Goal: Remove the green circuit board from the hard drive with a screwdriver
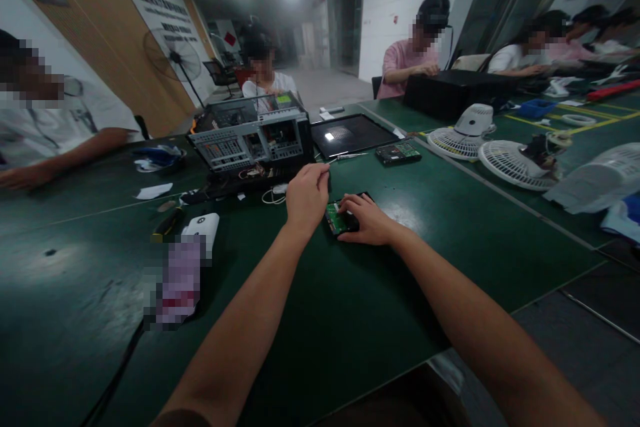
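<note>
A hard drive [334, 215] with its green circuit board facing up lies on the green table. My right hand [367, 220] grips it from the right, thumb along the near edge and fingers curled over the top. Just left of and above the drive, my left hand [307, 197] is raised with its fingers pinched together. What it pinches, if anything, is too small to make out. Beyond those fingertips lies a thin metal tool [353, 155], possibly tweezers. A second hard drive [399, 153] rests farther back to the right.
An opened computer case [250, 140] stands behind my left hand, with a black panel [353, 135] beside it. Fan parts [517, 163] lie at the right. A yellow-black screwdriver [169, 225] and a white device [204, 230] are at the left. Several people sit around the table.
</note>
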A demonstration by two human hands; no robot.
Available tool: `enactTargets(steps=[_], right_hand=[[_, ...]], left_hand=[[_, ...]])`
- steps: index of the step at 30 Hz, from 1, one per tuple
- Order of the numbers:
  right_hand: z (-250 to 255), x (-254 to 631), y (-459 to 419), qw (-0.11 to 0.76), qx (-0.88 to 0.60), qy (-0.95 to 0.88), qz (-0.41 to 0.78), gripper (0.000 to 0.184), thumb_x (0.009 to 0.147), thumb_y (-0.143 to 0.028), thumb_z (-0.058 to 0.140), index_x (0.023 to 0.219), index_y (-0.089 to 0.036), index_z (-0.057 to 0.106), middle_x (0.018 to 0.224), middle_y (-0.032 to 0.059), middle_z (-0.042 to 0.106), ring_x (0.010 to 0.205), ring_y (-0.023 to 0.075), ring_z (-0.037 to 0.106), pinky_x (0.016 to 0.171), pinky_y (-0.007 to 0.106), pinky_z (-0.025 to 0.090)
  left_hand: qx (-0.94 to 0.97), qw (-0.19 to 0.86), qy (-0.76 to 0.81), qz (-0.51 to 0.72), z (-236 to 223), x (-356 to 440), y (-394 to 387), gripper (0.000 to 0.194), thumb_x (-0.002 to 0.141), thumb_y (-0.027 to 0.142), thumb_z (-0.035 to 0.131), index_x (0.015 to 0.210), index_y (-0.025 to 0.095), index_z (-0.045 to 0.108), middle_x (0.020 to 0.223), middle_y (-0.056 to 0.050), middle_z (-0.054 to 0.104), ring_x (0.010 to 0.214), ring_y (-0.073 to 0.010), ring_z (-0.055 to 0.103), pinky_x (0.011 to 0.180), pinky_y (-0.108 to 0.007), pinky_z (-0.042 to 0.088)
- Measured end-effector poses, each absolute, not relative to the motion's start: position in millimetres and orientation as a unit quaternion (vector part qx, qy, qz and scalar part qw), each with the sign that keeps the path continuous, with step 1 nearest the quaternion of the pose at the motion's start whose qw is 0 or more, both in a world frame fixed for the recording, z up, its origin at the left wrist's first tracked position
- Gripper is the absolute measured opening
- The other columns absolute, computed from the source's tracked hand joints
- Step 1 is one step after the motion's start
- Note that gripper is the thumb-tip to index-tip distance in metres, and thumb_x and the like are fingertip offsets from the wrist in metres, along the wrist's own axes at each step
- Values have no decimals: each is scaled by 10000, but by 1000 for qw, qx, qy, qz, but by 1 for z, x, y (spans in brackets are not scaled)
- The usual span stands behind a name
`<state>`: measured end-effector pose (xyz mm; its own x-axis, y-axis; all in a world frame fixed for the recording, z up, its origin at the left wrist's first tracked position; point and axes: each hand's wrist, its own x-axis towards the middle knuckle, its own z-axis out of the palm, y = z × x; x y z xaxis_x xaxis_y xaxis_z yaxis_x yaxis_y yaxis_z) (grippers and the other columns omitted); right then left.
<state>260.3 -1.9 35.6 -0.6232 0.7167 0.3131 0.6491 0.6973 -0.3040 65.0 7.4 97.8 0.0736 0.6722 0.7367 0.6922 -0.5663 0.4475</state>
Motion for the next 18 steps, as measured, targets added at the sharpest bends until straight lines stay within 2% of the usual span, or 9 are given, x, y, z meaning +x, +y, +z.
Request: enactTargets(steps=[3,6,9,14,18], right_hand=[[35,260,-2,209,-382,-897,81,575,737,-528,788,1190,-238,582,1331,128,539,1243,347,507,1110,603,287],[35,260,-2,210,-382,-896,83,570,738,-521,787,1192,-244,582,1330,124,539,1248,346,504,1115,607,275],[36,260,-2,209,-379,-898,83,569,742,-525,785,1192,-244,579,1323,122,543,1248,343,505,1114,602,276],[36,260,-2,210,-380,-897,82,570,737,-525,790,1184,-242,580,1326,123,539,1239,341,508,1108,597,283],[36,260,-3,213,-379,-897,83,560,737,-516,790,1180,-244,581,1309,117,552,1231,338,512,1104,583,291]], left_hand=[[-726,0,-471,-501,97,66,7,86,927,230,630,1002,228,671,1013,-51,731,982,-229,682,891,-381,537],[-721,-12,-475,-504,96,67,7,50,907,233,662,950,238,639,956,-31,732,916,-217,692,864,-377,538],[-719,-11,-479,-503,96,68,6,70,904,212,659,954,240,619,935,-27,722,895,-211,689,841,-370,538],[-700,-47,-477,-530,93,68,7,227,904,195,660,1105,243,564,1013,-47,719,955,-209,698,844,-364,547],[-684,-52,-496,-532,92,67,9,217,879,271,711,1049,224,585,995,-59,709,907,-212,702,825,-369,556]])
